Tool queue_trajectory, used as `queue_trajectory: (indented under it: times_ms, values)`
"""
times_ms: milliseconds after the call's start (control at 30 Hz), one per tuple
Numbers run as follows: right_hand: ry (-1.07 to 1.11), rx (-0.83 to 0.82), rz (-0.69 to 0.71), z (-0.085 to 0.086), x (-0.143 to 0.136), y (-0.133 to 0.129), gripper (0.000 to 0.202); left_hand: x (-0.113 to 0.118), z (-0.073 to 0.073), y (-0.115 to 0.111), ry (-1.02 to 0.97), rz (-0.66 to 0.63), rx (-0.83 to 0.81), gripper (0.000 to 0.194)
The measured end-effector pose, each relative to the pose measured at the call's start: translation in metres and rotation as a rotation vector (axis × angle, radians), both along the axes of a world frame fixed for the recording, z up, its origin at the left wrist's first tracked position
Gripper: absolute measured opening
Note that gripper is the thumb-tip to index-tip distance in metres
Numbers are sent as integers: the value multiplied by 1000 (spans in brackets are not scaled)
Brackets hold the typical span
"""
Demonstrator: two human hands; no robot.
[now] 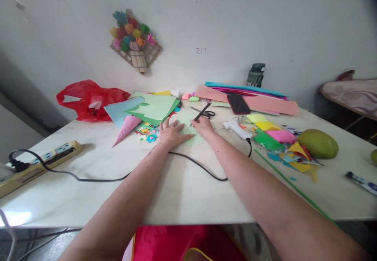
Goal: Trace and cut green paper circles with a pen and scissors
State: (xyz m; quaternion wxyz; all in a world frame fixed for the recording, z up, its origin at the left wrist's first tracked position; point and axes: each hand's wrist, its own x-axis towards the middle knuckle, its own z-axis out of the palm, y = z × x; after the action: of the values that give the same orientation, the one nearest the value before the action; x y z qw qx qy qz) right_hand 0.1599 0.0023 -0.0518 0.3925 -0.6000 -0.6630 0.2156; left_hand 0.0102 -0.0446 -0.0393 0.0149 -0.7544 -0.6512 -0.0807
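Observation:
A pale green round paper point(184, 117) lies flat near the middle of the table. My left hand point(171, 134) is spread flat on its left side, fingers apart. Over its right side, my right hand point(202, 125) grips a black pencil point(203, 110) that slants up and right, its lower end close to the paper. Just behind the right hand lie black-handled scissors point(208, 113). Small cut paper scraps point(147, 131) and a pink paper cone point(127, 128) lie left of the left hand. To the right rests a white glue gun point(237, 128).
A black cord point(194, 160) crosses the table below my hands toward a power strip point(41, 166). Green sheets point(156, 105) and a red bag point(91, 100) lie at back left. A phone point(238, 103) rests on coloured paper; a green fruit point(318, 143) sits right.

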Motion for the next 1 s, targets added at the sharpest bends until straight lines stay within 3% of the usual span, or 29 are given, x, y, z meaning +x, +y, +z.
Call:
queue_trajectory:
  times_ms: [1000]
  values:
    - [-59, -23, -3, 2, 1, 0, 23, 2, 2, 0, 29, 20, -32, 78]
